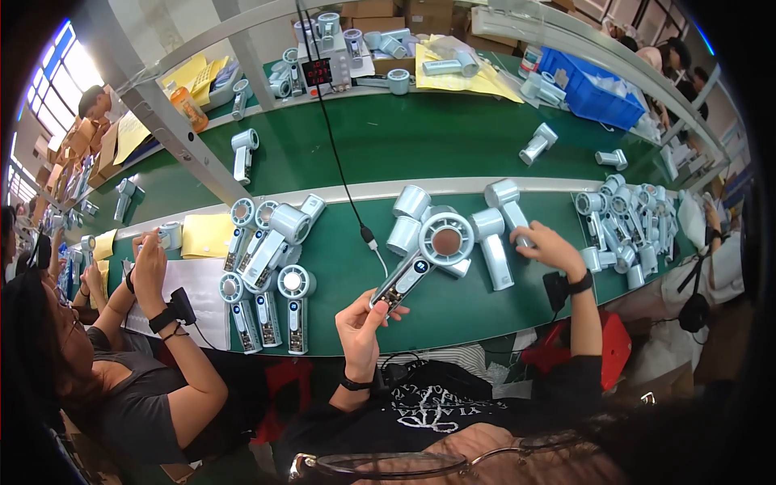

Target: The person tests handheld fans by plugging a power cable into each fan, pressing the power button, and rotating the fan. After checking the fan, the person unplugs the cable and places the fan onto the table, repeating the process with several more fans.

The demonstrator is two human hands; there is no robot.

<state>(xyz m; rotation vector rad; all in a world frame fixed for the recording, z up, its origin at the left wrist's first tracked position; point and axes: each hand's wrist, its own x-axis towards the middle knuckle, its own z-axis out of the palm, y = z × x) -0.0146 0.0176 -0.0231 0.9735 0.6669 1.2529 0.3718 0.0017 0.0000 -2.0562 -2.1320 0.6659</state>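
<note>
A pale blue handheld fan (404,280) is in my left hand (361,330), tilted, its round grille up and to the right. Its handle's front is off, baring a circuit board and a small lit display. My right hand (553,248) has its fingers closed on the handle end of a second fan (504,199), which lies on the green bench. Between my hands, more fans (490,242) rest on the bench, partly behind the one I hold. A black cable with a white plug lead (369,240) hangs down beside the held fan; whether it connects is hidden.
Several open-handled fans (297,311) are grouped at left, and a larger heap (622,218) lies at right. Beyond the metal rail stand a display meter (317,73) and a blue bin (578,95). A co-worker's hands (149,271) are at the far left.
</note>
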